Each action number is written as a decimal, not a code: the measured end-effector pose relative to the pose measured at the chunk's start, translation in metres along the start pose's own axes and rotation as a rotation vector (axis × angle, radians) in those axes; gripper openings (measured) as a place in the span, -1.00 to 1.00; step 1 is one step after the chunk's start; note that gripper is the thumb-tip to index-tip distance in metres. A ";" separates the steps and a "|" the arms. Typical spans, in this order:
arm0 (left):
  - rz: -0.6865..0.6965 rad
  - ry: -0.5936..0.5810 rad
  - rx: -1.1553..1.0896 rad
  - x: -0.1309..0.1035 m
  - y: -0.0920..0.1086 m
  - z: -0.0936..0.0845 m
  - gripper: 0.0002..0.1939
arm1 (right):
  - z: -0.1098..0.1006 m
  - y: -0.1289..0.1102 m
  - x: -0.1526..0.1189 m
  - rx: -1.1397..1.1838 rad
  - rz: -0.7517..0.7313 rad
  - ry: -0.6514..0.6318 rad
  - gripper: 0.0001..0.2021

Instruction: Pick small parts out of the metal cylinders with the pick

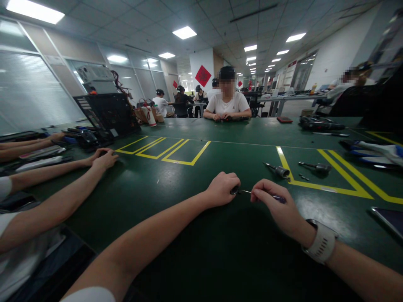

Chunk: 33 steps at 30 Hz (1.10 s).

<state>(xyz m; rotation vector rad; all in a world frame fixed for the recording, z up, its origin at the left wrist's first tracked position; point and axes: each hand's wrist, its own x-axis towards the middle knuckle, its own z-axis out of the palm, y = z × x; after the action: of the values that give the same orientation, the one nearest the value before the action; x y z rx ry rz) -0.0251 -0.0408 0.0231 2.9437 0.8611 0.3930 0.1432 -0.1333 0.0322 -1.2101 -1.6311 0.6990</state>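
My left hand is closed around a small dark round part, mostly hidden by the fingers. My right hand, with a pale watch on its wrist, grips a thin screwdriver with a dark handle. The driver's metal shaft points left and its tip meets the part in my left hand. Beyond my right hand, a metal cylinder with a shaft lies on the green table. A second such cylinder lies to its right, with several tiny pieces between them.
Yellow tape marks the tabletop. At the right are blue-and-white gloves or tools, a tablet-like object and a black tool. Co-workers' arms rest at the left; a person sits opposite. Computer hardware stands back left.
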 end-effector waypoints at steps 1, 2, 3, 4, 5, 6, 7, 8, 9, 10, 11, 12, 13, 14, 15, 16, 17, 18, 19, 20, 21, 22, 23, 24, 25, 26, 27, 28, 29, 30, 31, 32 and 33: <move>0.001 0.004 0.000 0.000 0.000 0.000 -0.94 | 0.000 -0.001 0.000 0.008 -0.005 -0.014 -0.80; 0.005 0.010 -0.003 0.000 0.000 0.000 -0.95 | 0.001 -0.002 0.000 0.010 -0.006 -0.037 -0.80; 0.009 0.016 -0.006 0.000 0.000 0.001 -0.97 | 0.001 -0.003 0.000 0.009 -0.005 -0.065 -0.80; 0.012 0.022 -0.010 0.000 0.000 0.001 -0.98 | 0.002 -0.003 0.000 0.006 -0.001 -0.094 -0.80; 0.015 0.025 -0.014 0.000 0.000 0.001 -0.98 | 0.003 -0.004 0.000 0.002 0.003 -0.118 -0.81; 0.017 0.028 -0.016 0.000 0.000 0.002 -0.98 | 0.003 -0.004 0.000 -0.003 0.006 -0.136 -0.81; 0.019 0.031 -0.016 0.000 0.000 0.002 -0.98 | 0.003 -0.004 0.001 -0.011 0.006 -0.142 -0.81; 0.020 0.033 -0.014 0.000 0.000 0.002 -0.97 | 0.003 -0.003 0.001 -0.021 0.005 -0.136 -0.81; 0.022 0.034 -0.012 0.000 -0.001 0.002 -0.96 | 0.003 -0.003 0.001 -0.031 0.005 -0.121 -0.80; 0.023 0.034 -0.011 0.000 -0.001 0.002 -0.94 | 0.002 -0.002 0.001 -0.042 0.006 -0.101 -0.79; 0.025 0.035 -0.010 0.000 -0.001 0.002 -0.93 | 0.002 -0.002 0.000 -0.051 0.008 -0.078 -0.79; 0.026 0.035 -0.009 0.000 -0.001 0.002 -0.92 | 0.001 -0.001 0.000 -0.057 0.010 -0.055 -0.78; 0.025 0.036 -0.009 -0.001 -0.002 0.003 -0.92 | 0.001 -0.001 0.000 -0.061 0.013 -0.037 -0.78; 0.026 0.038 -0.009 -0.001 -0.002 0.003 -0.92 | 0.000 -0.001 0.000 -0.060 0.013 -0.025 -0.77; 0.027 0.042 -0.007 -0.001 -0.002 0.003 -0.93 | 0.000 -0.001 0.000 -0.056 0.009 -0.015 -0.77; 0.028 0.045 -0.005 -0.001 -0.001 0.003 -0.93 | 0.001 -0.002 0.000 -0.050 0.004 -0.012 -0.77; 0.029 0.048 -0.003 -0.001 -0.001 0.003 -0.93 | 0.001 -0.002 0.000 -0.044 0.000 -0.018 -0.78; 0.029 0.050 0.000 -0.001 -0.001 0.003 -0.93 | 0.002 -0.002 0.000 -0.041 -0.003 -0.034 -0.78; 0.030 0.051 0.002 -0.001 -0.001 0.003 -0.94 | 0.002 -0.002 0.000 -0.042 -0.005 -0.053 -0.79; 0.029 0.049 0.003 0.000 -0.001 0.003 -0.94 | 0.003 -0.002 0.000 -0.046 -0.006 -0.076 -0.80; 0.025 0.044 0.004 0.000 -0.001 0.003 -0.94 | 0.003 -0.002 0.000 -0.053 -0.008 -0.096 -0.80; 0.022 0.038 0.007 0.000 -0.001 0.004 -0.94 | 0.004 -0.002 0.000 -0.060 -0.009 -0.110 -0.81; 0.017 0.030 0.013 0.000 -0.001 0.004 -0.93 | 0.003 -0.001 0.000 -0.067 -0.011 -0.114 -0.81; 0.013 0.023 0.020 0.001 -0.001 0.004 -0.93 | 0.003 -0.001 -0.001 -0.075 -0.009 -0.109 -0.80; 0.009 0.017 0.029 0.001 -0.001 0.004 -0.92 | 0.003 -0.001 -0.001 -0.084 -0.006 -0.096 -0.79; 0.006 0.015 0.037 0.001 -0.001 0.004 -0.91 | 0.002 0.000 -0.001 -0.092 -0.001 -0.077 -0.78; 0.003 0.015 0.042 0.001 -0.001 0.004 -0.91 | 0.002 0.000 -0.001 -0.098 0.003 -0.057 -0.78; 0.000 0.016 0.044 0.001 -0.001 0.004 -0.91 | 0.001 0.000 -0.001 -0.102 0.007 -0.038 -0.77; -0.004 0.017 0.043 0.001 0.000 0.003 -0.91 | 0.001 0.000 -0.001 -0.104 0.010 -0.023 -0.77; -0.006 0.021 0.039 0.001 0.000 0.003 -0.92 | 0.001 0.000 -0.001 -0.105 0.013 -0.011 -0.77; -0.007 0.025 0.033 0.000 0.000 0.003 -0.93 | 0.001 0.000 -0.001 -0.107 0.017 0.000 -0.77; -0.008 0.029 0.025 0.000 0.000 0.002 -0.93 | 0.001 0.001 0.000 -0.109 0.024 0.010 -0.77; -0.008 0.032 0.014 0.000 0.000 0.002 -0.93 | 0.001 0.001 0.000 -0.111 0.033 0.021 -0.78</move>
<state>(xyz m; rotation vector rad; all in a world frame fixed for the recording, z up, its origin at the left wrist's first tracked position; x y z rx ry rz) -0.0246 -0.0405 0.0210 2.9533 0.8831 0.4370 0.1429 -0.1327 0.0310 -1.3225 -1.6540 0.6208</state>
